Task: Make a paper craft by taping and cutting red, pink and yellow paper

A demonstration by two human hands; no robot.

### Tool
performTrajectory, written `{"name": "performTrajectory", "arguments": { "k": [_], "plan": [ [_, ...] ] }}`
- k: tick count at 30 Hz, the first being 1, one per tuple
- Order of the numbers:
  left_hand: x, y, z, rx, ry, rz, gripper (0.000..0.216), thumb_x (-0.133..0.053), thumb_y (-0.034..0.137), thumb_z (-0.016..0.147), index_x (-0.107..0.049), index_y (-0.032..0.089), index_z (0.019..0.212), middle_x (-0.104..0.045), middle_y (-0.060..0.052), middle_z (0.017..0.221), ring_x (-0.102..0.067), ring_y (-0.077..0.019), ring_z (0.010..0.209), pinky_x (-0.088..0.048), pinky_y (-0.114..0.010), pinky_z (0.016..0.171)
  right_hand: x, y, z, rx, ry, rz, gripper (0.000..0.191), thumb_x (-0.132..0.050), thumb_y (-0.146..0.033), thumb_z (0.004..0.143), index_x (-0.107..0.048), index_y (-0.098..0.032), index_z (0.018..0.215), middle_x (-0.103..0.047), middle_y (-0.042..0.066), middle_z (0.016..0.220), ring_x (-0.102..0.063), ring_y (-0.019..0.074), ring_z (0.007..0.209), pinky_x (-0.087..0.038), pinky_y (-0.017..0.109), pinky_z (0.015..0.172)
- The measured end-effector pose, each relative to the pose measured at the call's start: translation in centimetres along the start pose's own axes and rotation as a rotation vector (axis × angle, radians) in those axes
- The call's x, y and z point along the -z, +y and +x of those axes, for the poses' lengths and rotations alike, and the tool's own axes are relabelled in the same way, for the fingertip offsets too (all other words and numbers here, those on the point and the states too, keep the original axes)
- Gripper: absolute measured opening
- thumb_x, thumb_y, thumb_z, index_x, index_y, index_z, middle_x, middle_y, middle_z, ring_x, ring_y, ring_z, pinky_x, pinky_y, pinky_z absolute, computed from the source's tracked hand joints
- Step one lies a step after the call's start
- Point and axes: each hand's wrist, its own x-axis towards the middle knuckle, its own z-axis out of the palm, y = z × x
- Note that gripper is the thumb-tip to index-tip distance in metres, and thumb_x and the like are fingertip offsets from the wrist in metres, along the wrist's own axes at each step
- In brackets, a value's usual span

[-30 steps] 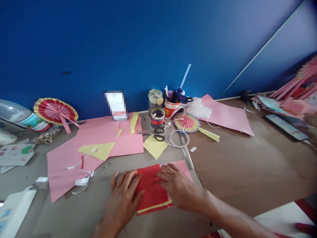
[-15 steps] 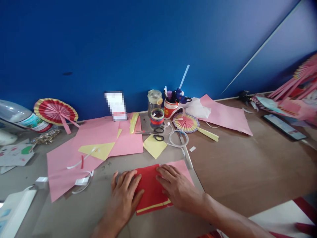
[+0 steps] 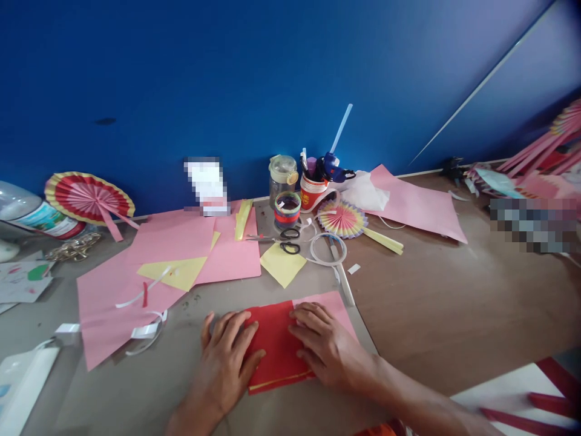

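A red sheet of paper lies in front of me with a thin yellow edge showing along its near side. My left hand rests on its left edge, fingers spread and thumb on the paper. On the right side, my right hand lies with its fingers flat across the red paper. From under the right hand a pink sheet sticks out. Beyond the hands is a yellow square of paper, with black-handled scissors touching its far side.
Large pink sheets with paper scraps lie at left. Along the blue wall stand a jar, a tape roll and a red cup of pens. Paper fans, a coil of white tubing and a bottle lie around.
The yellow strip along the red paper's near edge has become narrower, with red covering more of it. My right fingers have bent slightly; the left hand stays almost in place.
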Motion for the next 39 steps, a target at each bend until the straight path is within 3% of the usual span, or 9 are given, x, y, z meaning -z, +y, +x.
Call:
{"name": "performTrajectory", "arguments": {
  "k": [6, 39],
  "plan": [
    [0.21, 0.26, -0.04, 0.027, -0.045, -0.014, 0.026, -0.056, 0.036, 0.086, -0.064, 0.021, 0.105, -0.063, -0.01, 0.117, -0.053, -0.0276, 0.11, -0.017, -0.053, 0.109, 0.57, -0.11, 0.31, -0.016, -0.019, 0.043, 0.039, -0.056, -0.014, 0.073, -0.06, -0.017, 0.112, -0.056, 0.011, 0.117, -0.047, 0.0277, 0.114, -0.038, 0.048, 0.103],
    [0.22, 0.59, -0.04, 0.002, -0.022, 0.052, 0.027, -0.055, 0.037, 0.086, -0.064, 0.021, 0.105, -0.063, -0.009, 0.116, -0.053, -0.0258, 0.109, -0.018, -0.052, 0.111, 0.21, 0.05, 0.55, -0.027, -0.006, 0.104, 0.039, -0.058, -0.01, 0.07, -0.061, -0.019, 0.108, -0.057, 0.011, 0.117, -0.049, 0.0293, 0.111, -0.04, 0.049, 0.101]
  ]
}}
